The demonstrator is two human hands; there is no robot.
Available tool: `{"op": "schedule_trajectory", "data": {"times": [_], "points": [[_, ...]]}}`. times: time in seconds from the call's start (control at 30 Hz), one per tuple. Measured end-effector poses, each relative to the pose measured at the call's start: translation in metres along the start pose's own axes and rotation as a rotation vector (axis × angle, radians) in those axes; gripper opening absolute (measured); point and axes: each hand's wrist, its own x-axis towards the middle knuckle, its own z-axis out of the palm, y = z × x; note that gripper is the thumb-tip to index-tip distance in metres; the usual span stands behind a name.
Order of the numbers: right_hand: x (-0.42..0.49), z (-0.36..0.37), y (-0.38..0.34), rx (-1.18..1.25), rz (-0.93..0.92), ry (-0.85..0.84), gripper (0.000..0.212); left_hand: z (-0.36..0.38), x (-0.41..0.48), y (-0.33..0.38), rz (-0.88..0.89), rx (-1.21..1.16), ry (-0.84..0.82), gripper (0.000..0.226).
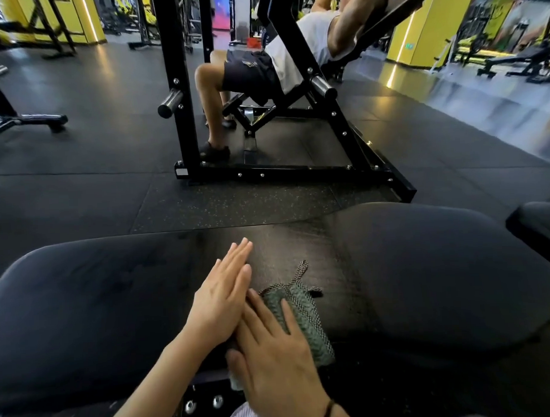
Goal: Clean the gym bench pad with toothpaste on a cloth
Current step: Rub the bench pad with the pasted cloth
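Left hand (219,299): fingers (239,256) straight and together, holding nothing, lying flat on the bench pad (426,281) at lower centre. Right hand (272,352): fingers also extended, not curled, pressing flat on a folded grey-green cloth (304,315); thumb out at its left side. The two hands touch side by side, left slightly ahead. Dark band on the right wrist (327,409). Cloth lies on the black pad just right of centre, with a loose corner sticking up toward the far edge. The pad spans the lower frame; its middle strip looks glossier, possibly damp. No toothpaste tube or paste visible.

Step, as a judgement: wiping or scrubbing the pad through the cloth, mid-task. The next move likely needs firm downward pressure and sliding the cloth over the duller areas left and right.

Upper centre: a person lies on an incline bench inside a black rack (182,96); rubber floor (79,190).
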Motion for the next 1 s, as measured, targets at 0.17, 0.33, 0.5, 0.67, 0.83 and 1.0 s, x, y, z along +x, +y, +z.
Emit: {"op": "schedule_trajectory", "data": {"times": [0.17, 0.33, 0.5, 0.67, 0.83, 1.0], "points": [[-0.043, -0.030, 0.095, -0.024, 0.130, 0.002, 0.053, 0.005, -0.002, -0.001, 0.061, 0.266, -0.032, 0.079], [-0.053, -0.049, 0.151, -0.054, 0.425, -0.105, 0.060, 0.007, -0.001, 0.002, 0.071, 0.323, -0.053, 0.080], [-0.004, -0.020, 0.075, -0.083, 0.355, -0.027, 0.056, 0.010, -0.001, 0.003, 0.069, 0.339, -0.038, 0.081], [0.061, -0.016, 0.015, 0.066, -0.003, -0.315, 0.068, 0.005, -0.002, 0.003, -0.042, 0.043, 0.075, 0.081], [0.077, -0.022, 0.115, 0.049, 0.109, -0.300, 0.052, 0.006, -0.002, 0.001, 0.058, 0.348, -0.026, 0.079], [0.022, -0.050, 0.199, -0.059, 0.298, -0.317, 0.064, 0.010, -0.002, 0.001, 0.076, 0.557, -0.095, 0.081]]}}
